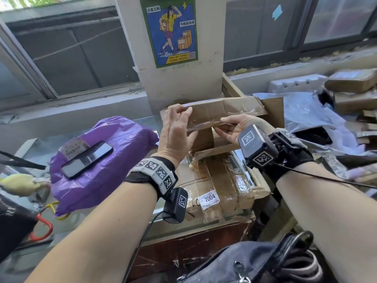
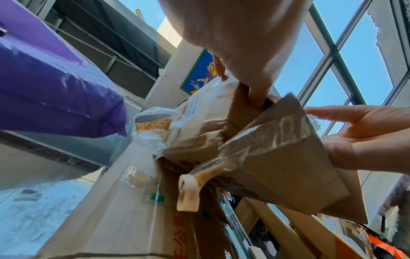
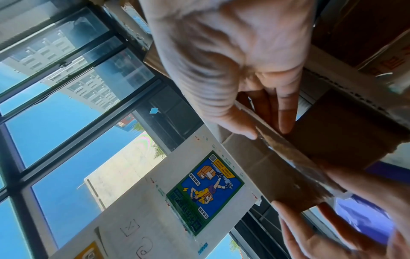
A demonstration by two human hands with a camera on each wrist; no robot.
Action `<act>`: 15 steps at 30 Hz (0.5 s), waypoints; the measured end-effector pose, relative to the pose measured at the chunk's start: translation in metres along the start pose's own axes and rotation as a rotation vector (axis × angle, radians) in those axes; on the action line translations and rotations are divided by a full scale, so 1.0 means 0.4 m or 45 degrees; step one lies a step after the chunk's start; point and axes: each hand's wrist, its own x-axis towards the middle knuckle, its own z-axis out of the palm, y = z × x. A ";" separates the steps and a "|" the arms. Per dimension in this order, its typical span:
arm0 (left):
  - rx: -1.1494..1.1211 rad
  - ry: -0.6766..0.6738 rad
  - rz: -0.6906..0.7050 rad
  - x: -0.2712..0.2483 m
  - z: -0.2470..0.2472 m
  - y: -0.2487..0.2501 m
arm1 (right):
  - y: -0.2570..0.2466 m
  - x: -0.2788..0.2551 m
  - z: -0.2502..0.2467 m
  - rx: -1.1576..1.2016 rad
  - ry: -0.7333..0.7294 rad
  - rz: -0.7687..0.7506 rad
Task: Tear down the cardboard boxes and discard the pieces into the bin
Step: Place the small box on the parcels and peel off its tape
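Seen from the head camera, a person held a flattened cardboard box (image 1: 220, 111) in the air above a larger taped carton (image 1: 214, 180), in front of a pillar bearing a poster (image 1: 171, 31). The left hand (image 1: 177, 131) steadied the piece's left end with thumb and fingers, the other fingers relaxed. The right hand (image 1: 234, 127) pinched a strip of clear tape (image 1: 206, 126) running along the lower edge. A phone (image 1: 86, 159) lay on a purple bag (image 1: 114, 160) to the left. No bin showed in any view.

From the left wrist, fingertips (image 2: 257, 98) gripped the top edge of the crumpled, tape-glazed board (image 2: 277, 157), a curl of peeled tape (image 2: 188, 192) hanging below it.

From the right wrist, thumb and fingers (image 3: 286, 112) closed on the tape-covered edge (image 3: 288, 152), with the left hand's fingers (image 3: 310, 236) spread at the far end.

The board looked light and stiff only along its flutes, softened at the creases; the tape looked slick and likely tougher than the paper. The bare corrugated edges appeared the surest places to grip for tearing.
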 end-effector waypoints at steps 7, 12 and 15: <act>-0.081 0.050 -0.047 0.023 -0.018 -0.003 | 0.020 -0.029 0.037 -0.083 0.015 -0.056; -0.259 0.058 -0.317 0.007 0.009 -0.010 | 0.020 -0.016 0.053 -0.141 0.145 -0.026; -0.265 -0.012 -0.362 -0.004 0.014 -0.023 | 0.025 -0.019 0.050 -0.074 0.089 0.002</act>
